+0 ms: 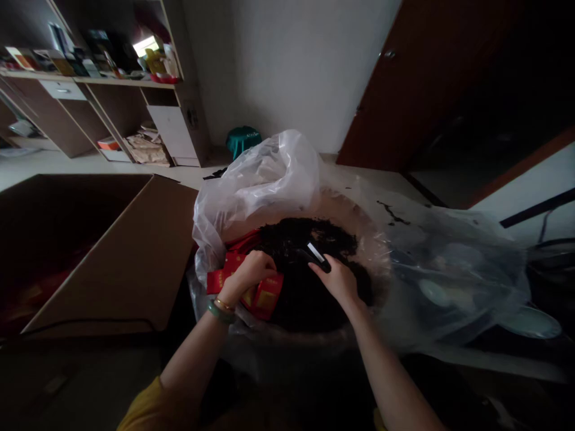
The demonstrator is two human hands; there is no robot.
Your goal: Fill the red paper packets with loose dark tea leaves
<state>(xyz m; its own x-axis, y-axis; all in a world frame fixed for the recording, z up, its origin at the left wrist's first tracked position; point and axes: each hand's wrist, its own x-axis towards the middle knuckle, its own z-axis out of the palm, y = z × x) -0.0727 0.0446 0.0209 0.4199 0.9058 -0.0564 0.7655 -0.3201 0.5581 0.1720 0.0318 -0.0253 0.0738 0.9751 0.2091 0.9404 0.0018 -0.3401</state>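
Observation:
A heap of dark, loose, leaf-like material (305, 263) fills a large round basin (363, 233) lined with clear plastic sheeting (265, 185). My left hand (249, 272) grips a bunch of red packets with gold labels (265, 296) at the heap's left edge. My right hand (335, 281) sits over the heap, its fingers closed on a small black tool with a white strip (318, 254). The tool's lower part is hidden by my fingers. The basin's near rim lies in shadow.
A large open cardboard box (108, 251) stands to the left. Plastic sheeting spreads right over pale round objects (530, 322). Behind are a teal stool (242, 140), a cluttered wooden shelf unit (112, 81) and a brown door (426, 78).

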